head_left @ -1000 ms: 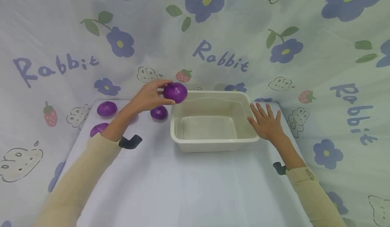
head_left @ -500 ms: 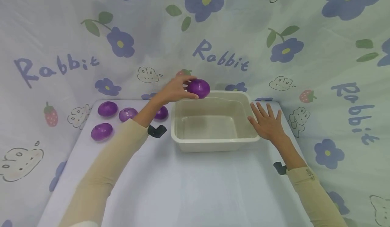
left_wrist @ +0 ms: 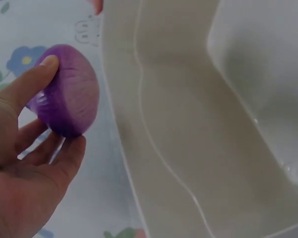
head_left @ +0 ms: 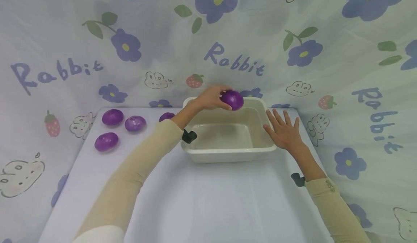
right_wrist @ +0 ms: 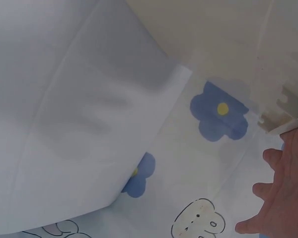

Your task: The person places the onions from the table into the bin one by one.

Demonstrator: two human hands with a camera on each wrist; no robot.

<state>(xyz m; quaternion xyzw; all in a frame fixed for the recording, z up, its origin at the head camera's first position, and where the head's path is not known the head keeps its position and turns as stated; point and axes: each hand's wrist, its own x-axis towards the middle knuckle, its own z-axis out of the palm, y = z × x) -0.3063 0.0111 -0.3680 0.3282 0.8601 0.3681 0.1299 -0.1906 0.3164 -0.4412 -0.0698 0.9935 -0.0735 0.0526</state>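
Observation:
A glossy purple onion (head_left: 233,100) is in my left hand (head_left: 210,98), over the back part of a cream plastic basin (head_left: 228,156). In the left wrist view, the thumb lies on one side of the onion (left_wrist: 72,94) and the fingers on the other. My right hand (head_left: 286,132) lies with straight, spread fingers at the basin's right rim, holding nothing. In the right wrist view only part of that hand (right_wrist: 285,183) shows at the edge. No object is visible on the basin's floor.
More purple onions lie on the white table (head_left: 202,199) to the left: one at the back corner (head_left: 112,117), one beside it (head_left: 135,123), one nearer (head_left: 106,142). Another onion (head_left: 167,117) is partly hidden by the left arm. A printed cloth (head_left: 163,36) hangs behind.
My left hand has carried the onion rightward, from beside the basin's back left corner to over its back part. The right hand has stayed at the right rim.

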